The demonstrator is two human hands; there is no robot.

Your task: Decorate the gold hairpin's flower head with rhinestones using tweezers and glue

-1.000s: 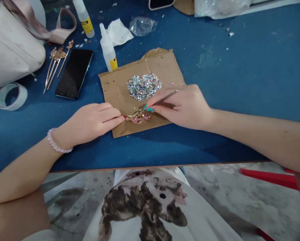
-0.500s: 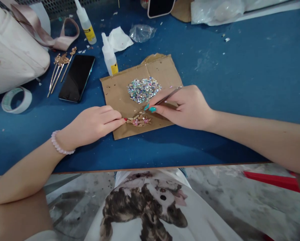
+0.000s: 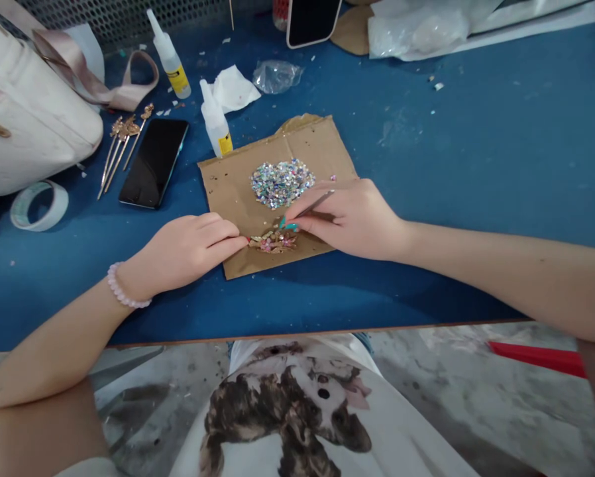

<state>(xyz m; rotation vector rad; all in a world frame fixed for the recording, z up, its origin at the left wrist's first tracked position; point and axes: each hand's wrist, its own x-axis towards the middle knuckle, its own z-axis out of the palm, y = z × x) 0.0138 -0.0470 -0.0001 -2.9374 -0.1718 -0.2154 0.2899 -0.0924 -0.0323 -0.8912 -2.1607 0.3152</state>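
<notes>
A brown cardboard sheet [image 3: 232, 179] lies on the blue table [image 3: 476, 146]. On it sits a pile of iridescent rhinestones [image 3: 281, 181] and, nearer me, a small gold ornament with pink stones [image 3: 272, 241]. My left hand [image 3: 188, 248] rests flat-ish with fingers together, its fingertips pressing the ornament's left end. My right hand [image 3: 350, 218] pinches metal tweezers [image 3: 311, 205], their tip down at the ornament's upper right.
Two glue bottles [image 3: 216, 122] [image 3: 169, 53], a black phone [image 3: 153, 162], gold hairpins [image 3: 120, 142], a tape roll [image 3: 39, 205] and a white bag [image 3: 29, 112] lie at the left. Tissue [image 3: 234, 87], clear plastic [image 3: 275, 74] and another phone [image 3: 311, 20] are at the back.
The view has tilted slightly, shifting everything down. My right hand has drawn left and lowered the tweezers' tip onto the ornament. The left hand stays put.
</notes>
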